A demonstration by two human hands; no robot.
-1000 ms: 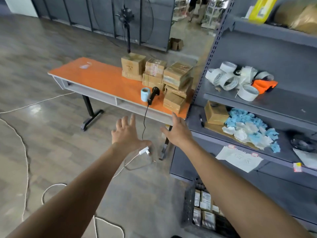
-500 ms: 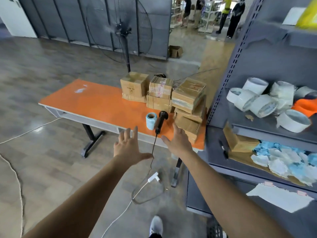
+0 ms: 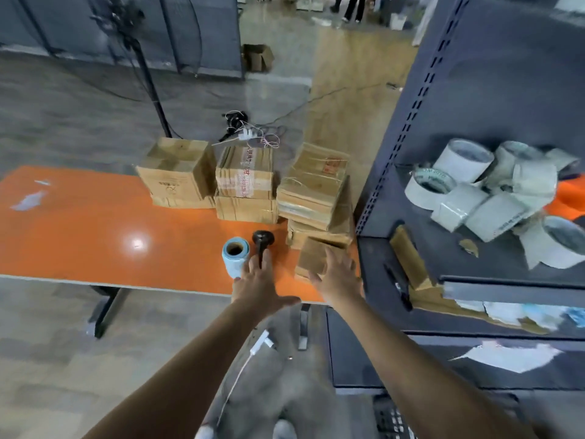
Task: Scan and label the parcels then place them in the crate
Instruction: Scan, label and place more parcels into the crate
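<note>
Scanner [image 3: 262,239] lies on the orange table [image 3: 95,242], long axis 12-to-6, head at 12 o'clock; parcels [image 3: 311,191] at its 2 o'clock. Left hand [image 3: 260,288], fingers straight, overlies its handle; right hand [image 3: 339,278], spread, grips nothing.

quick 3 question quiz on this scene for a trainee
1. True or false: the label roll stands left of the scanner.
2. The table top is: A grey, B orange, C blue.
3. Fill in: the right hand is over a brown ____.
Key: 1 true; 2 B; 3 parcel.
</note>
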